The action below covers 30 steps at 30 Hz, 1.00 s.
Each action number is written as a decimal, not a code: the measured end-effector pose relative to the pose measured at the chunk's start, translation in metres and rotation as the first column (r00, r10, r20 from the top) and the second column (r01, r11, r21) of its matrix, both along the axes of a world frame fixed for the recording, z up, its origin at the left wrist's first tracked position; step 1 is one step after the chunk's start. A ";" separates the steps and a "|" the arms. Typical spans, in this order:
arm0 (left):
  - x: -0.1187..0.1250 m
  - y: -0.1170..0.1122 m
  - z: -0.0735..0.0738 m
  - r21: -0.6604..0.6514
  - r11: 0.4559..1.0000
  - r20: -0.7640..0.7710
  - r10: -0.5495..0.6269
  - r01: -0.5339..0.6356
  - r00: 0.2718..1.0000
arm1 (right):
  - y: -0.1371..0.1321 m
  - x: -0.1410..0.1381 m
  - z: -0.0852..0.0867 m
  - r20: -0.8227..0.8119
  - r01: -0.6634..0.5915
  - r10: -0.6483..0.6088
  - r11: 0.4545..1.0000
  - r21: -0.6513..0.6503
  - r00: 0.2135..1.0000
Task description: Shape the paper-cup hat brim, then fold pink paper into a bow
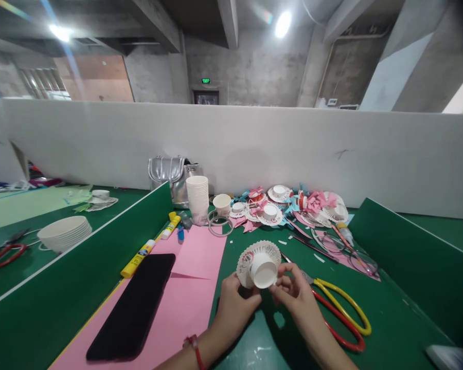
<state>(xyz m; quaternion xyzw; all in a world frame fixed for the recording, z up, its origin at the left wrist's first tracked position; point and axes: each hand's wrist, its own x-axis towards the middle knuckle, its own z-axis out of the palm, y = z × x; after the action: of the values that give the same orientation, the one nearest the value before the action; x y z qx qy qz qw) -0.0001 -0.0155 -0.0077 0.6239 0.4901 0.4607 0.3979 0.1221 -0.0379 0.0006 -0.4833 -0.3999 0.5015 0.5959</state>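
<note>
Both hands hold up a white paper cup (263,271) whose cut rim strips are curled outward like a frilled brim. My left hand (235,303) grips its left underside with fingers closed. My right hand (293,289) pinches the cup's right edge. The cup's base faces me, above the green table (254,344). Red-and-yellow-handled scissors (343,313) lie just right of my right hand.
A pink paper sheet (193,288) lies left of my hands, with a black phone (133,306) on it. Glue sticks (139,257), a stack of paper cups (198,199), a silver bag (170,174) and several finished cup crafts (289,205) stand farther back. Green dividers (409,257) flank the workspace.
</note>
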 end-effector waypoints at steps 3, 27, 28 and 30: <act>0.001 -0.001 0.001 0.022 1.000 -0.007 -0.004 0.004 1.000 | 0.001 0.002 -0.001 -0.020 -0.013 0.012 0.999 -0.040 1.000; 0.002 0.003 0.010 -0.249 0.946 0.417 -0.090 0.209 0.904 | 0.003 -0.001 -0.014 0.042 0.041 -0.041 0.999 0.014 0.998; 0.002 0.003 0.011 -0.255 0.944 0.415 -0.087 0.208 0.906 | 0.003 -0.002 -0.014 0.039 0.030 -0.031 0.999 0.016 0.999; 0.002 0.002 0.011 -0.264 0.942 0.412 -0.082 0.205 0.908 | 0.003 -0.002 -0.015 0.037 0.006 -0.007 1.000 0.023 0.999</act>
<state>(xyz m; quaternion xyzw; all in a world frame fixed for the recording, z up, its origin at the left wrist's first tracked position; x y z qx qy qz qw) 0.0021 -0.0134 0.0034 0.4849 0.4162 0.4659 0.6120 0.1197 -0.0353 -0.0144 -0.4869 -0.4150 0.4858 0.5956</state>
